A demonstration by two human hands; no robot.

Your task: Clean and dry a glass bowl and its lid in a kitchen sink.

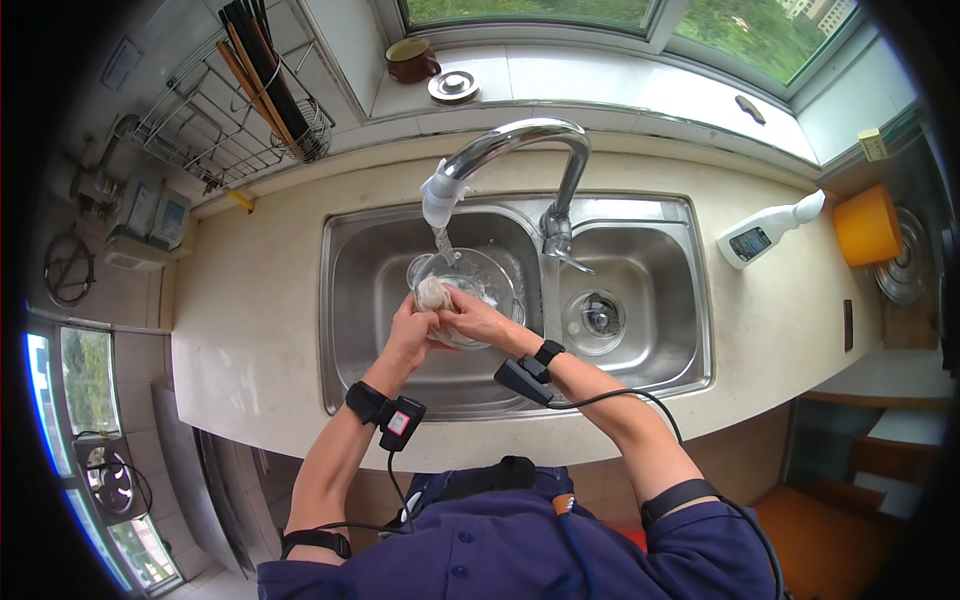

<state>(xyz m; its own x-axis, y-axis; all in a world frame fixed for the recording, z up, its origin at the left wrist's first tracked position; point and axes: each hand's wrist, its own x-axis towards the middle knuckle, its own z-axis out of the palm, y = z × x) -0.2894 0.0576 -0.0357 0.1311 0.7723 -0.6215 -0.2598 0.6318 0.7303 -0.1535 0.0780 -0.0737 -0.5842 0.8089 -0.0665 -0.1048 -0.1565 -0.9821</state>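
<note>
A small whitish, rounded item sits at the fingertips of both hands, under the running water; whether it is food or a cloth I cannot tell. My left hand grips it from the left, fingers bent. From the right, my right hand closes on it too, its fingers partly hidden. Below them a clear glass bowl stands in the left basin of the steel sink. Water falls into the bowl from the curved chrome tap, whose spout has a white wrapping.
The right basin has a drain strainer. A white spray bottle lies on the counter at right, near an orange container. A wire rack with chopsticks hangs at left. A brown mug and metal lid are on the sill.
</note>
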